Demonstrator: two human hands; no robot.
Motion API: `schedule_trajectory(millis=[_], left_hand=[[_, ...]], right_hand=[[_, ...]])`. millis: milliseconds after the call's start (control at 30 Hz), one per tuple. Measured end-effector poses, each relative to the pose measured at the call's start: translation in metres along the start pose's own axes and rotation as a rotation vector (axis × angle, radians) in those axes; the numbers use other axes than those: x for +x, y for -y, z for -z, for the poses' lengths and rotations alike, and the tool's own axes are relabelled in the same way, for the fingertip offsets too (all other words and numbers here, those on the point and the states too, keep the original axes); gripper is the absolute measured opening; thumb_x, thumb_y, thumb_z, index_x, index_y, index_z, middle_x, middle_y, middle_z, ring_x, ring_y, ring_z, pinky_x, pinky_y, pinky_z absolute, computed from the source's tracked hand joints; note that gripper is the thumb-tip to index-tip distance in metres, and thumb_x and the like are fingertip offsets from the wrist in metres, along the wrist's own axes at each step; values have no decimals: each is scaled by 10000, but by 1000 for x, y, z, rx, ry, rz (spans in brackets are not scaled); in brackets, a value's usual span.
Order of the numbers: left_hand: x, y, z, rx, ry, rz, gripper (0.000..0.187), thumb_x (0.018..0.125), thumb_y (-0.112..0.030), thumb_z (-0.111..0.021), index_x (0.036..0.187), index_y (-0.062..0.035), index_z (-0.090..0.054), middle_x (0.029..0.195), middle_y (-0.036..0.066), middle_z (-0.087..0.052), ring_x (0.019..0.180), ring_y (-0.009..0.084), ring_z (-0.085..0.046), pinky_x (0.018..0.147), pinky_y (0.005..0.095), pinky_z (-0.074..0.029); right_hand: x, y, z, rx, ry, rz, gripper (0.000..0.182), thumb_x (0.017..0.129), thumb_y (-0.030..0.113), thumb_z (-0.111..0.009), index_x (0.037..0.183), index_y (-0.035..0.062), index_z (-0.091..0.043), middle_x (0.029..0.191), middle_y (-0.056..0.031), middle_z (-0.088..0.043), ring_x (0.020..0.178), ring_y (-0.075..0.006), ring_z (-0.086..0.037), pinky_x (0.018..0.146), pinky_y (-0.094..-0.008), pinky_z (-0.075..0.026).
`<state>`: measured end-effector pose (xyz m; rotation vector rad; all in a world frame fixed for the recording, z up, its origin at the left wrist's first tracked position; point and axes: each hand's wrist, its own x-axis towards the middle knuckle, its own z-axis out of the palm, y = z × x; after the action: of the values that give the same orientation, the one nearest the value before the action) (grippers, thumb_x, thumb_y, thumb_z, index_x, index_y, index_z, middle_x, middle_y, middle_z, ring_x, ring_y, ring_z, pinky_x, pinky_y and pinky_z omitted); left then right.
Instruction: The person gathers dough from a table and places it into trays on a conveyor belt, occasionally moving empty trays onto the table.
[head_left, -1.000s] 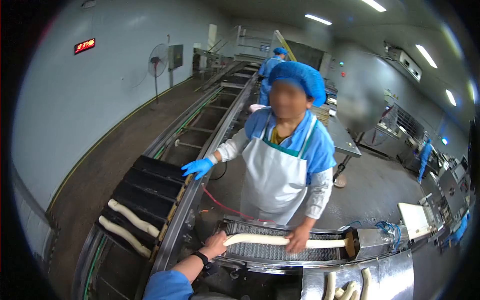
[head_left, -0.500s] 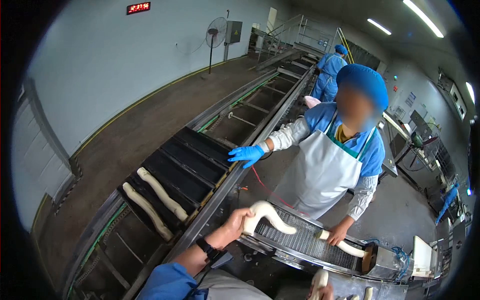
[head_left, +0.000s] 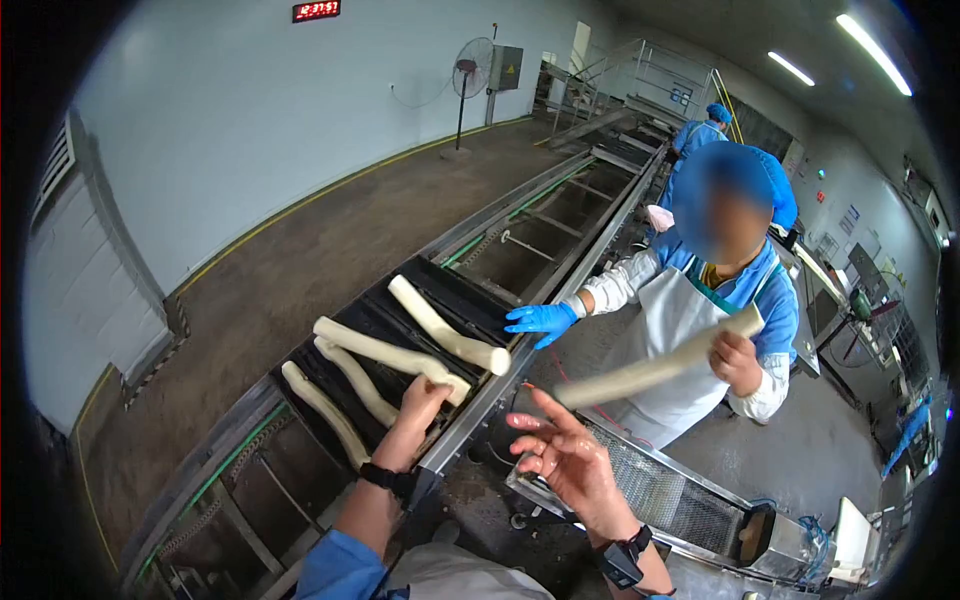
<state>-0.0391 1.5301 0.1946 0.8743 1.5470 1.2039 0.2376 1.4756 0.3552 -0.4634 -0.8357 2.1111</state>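
Observation:
My left hand (head_left: 420,408) is closed round the near end of a long cream-coloured log (head_left: 375,345), kind not clear, over the black trays (head_left: 440,285) of the conveyor. Beneath and beside it lie two similar pale logs, one curved (head_left: 358,385) and one nearer me (head_left: 325,415). Another pale log (head_left: 445,328) rests further along the trays. My right hand (head_left: 575,460) is empty, fingers spread, in the gap between the conveyor and a metal mesh belt (head_left: 660,490). The co-worker's bare hand (head_left: 735,365) lifts a motion-blurred log (head_left: 660,372) near my right fingertips.
A co-worker in a white apron (head_left: 640,350) faces me across the mesh belt, a blue-gloved hand (head_left: 542,322) at the conveyor's metal rail (head_left: 480,405). A metal housing (head_left: 785,545) stands at the belt's end. Further back are another worker (head_left: 700,130) and a fan (head_left: 470,68).
My left hand has brought its log from the mesh belt over to the trays. My right hand has come up, empty. The co-worker has raised a log off the belt. Another log now lies further along.

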Motion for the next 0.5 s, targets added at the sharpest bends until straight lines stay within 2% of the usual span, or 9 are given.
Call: schedule_trajectory(millis=[33, 100, 233, 300, 333, 367, 433, 467, 500], left_hand=[[11, 29, 10, 1, 40, 27, 570, 843, -211, -712, 1294, 81, -523, 1068, 109, -642, 987, 200, -616, 844, 333, -487], [-9, 21, 6, -18, -67, 24, 647, 844, -179, -712, 1385, 75, -463, 1208, 157, -622, 1118, 235, -594, 936, 330, -463], [-1, 9, 5, -194, -152, -58, 767, 833, -138, -730, 1469, 52, -345, 1410, 214, -478, 1274, 272, -494, 1039, 352, -401], [21, 12, 4, -11, -244, -128, 828, 818, -120, -732, 1495, 40, -284, 1485, 241, -363, 1321, 307, -446, 1062, 367, -390], [30, 8, 1, 5, -279, -157, 876, 801, -107, -737, 1509, 33, -241, 1532, 253, -261, 1383, 352, -357, 1106, 387, -349], [46, 14, 1, 17, -308, -214, 910, 795, -98, -737, 1520, 30, -201, 1546, 270, -227, 1427, 375, -273, 1161, 398, -267], [65, 9, -5, 65, -443, -172, 952, 787, -103, -743, 1527, 34, -159, 1550, 297, -199, 1459, 377, -192, 1191, 398, -194], [97, 36, 0, 5, -435, -175, 985, 777, -107, -746, 1525, 57, -125, 1555, 312, -169, 1470, 357, -165, 1201, 382, -156], [87, 12, -6, 86, -509, -141, 975, 765, -104, -743, 1511, 75, -141, 1534, 290, -239, 1423, 342, -264, 1180, 368, -204]], right_hand=[[-5, -5, 9, -19, 32, -38, 642, 870, 71, -518, 1485, 1, -346, 1336, -264, -530, 1055, -319, -634, 874, -373, -544], [-21, -15, 32, -33, 52, -78, 645, 868, 52, -534, 1483, -3, -346, 1316, -254, -548, 1059, -314, -634, 874, -390, -545], [-84, -40, 106, -223, -335, -175, 529, 882, 111, -577, 1384, -24, -479, 1194, -218, -630, 1023, -284, -648, 872, -378, -542], [-132, -55, 145, -182, -640, -152, 461, 892, 143, -588, 1316, -27, -524, 1131, -195, -649, 983, -280, -658, 856, -388, -540], [-160, -66, 165, -145, -826, -128, 416, 889, 175, -599, 1257, -12, -549, 1092, -179, -659, 945, -272, -652, 805, -393, -530], [-188, -77, 185, -104, -1009, -100, 375, 886, 206, -611, 1199, 2, -574, 1053, -163, -670, 906, -264, -646, 754, -398, -520], [-263, -106, 222, 74, -1211, 45, 258, 880, 213, -630, 1057, 29, -593, 918, -140, -657, 752, -232, -650, 695, -384, -545], [-304, -129, 223, 71, -1211, 181, 343, 907, 277, -611, 1142, 28, -579, 933, -118, -672, 764, -224, -661, 679, -359, -557], [-345, -147, 214, 69, -1211, 319, 429, 934, 340, -592, 1226, 27, -566, 948, -97, -688, 776, -215, -672, 663, -334, -568]])
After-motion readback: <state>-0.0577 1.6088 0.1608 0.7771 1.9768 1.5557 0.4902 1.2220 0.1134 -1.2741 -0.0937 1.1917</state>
